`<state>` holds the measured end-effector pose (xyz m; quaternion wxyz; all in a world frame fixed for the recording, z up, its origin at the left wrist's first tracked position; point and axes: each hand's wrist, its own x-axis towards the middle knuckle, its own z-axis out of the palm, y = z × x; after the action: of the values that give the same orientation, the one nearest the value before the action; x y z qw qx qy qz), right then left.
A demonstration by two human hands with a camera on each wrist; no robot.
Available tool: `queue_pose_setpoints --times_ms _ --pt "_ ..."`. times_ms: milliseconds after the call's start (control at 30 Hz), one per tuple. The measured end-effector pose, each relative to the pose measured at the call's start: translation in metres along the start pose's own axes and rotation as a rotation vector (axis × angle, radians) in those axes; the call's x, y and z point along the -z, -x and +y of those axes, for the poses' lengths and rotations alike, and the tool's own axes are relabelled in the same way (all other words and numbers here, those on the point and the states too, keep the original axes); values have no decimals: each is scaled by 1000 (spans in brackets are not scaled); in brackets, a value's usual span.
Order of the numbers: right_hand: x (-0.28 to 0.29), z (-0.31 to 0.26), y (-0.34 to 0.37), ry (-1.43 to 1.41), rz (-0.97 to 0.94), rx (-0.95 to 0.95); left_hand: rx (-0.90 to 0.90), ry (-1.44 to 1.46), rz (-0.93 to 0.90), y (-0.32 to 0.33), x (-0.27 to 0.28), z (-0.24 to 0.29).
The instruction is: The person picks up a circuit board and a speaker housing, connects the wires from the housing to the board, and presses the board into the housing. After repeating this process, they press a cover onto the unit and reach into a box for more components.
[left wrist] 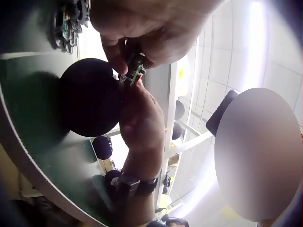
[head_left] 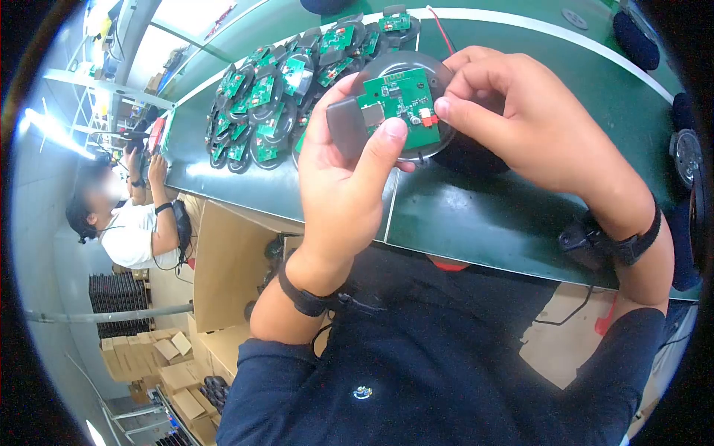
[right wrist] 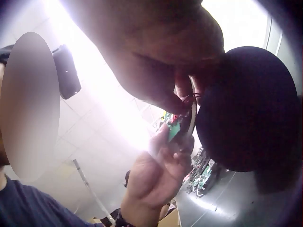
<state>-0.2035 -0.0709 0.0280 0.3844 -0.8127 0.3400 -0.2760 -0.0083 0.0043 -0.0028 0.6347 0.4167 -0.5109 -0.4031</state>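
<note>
My left hand (head_left: pixel 338 182) grips a round dark grey plastic cover (head_left: pixel 416 63) from its left side, thumb over the front. Fixed on the cover is a green circuit board (head_left: pixel 401 93) with a small white-and-red socket (head_left: pixel 428 117) near its right edge. At that edge my right hand (head_left: pixel 528 111) pinches thin wires (right wrist: pixel 191 96), its thumb tip beside the socket. A red wire (head_left: pixel 442 30) runs down behind the right hand's fingers. Beneath the hands stands a round black body (head_left: pixel 472 156), seen as a large dark disc in both wrist views.
Many similar covers with boards (head_left: pixel 260 97) lie heaped on the green table (head_left: pixel 476 215). Black rounded pieces (head_left: pixel 636 41) sit along the far right. An open cardboard box (head_left: pixel 230 260) stands below the table's left edge. Another person (head_left: pixel 137 238) works farther left.
</note>
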Motion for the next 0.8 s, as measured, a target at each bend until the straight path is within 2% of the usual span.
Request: queue_pose_setpoints --times_ms 67,167,233,333,633,800 --pt "-2 2 -2 17 64 59 82 33 -63 -6 7 2" --pt "1 4 -6 -26 -19 89 158 83 -60 -7 8 -2" --pt "5 6 -7 -163 -55 108 142 102 -53 -7 5 0" --pt "8 8 -9 -224 -80 171 115 125 -62 -8 5 -2" --pt "6 0 -8 -78 -31 -12 124 92 -68 -11 5 1" --pt "3 -1 -5 -115 26 -10 101 128 -30 -7 -2 -2"
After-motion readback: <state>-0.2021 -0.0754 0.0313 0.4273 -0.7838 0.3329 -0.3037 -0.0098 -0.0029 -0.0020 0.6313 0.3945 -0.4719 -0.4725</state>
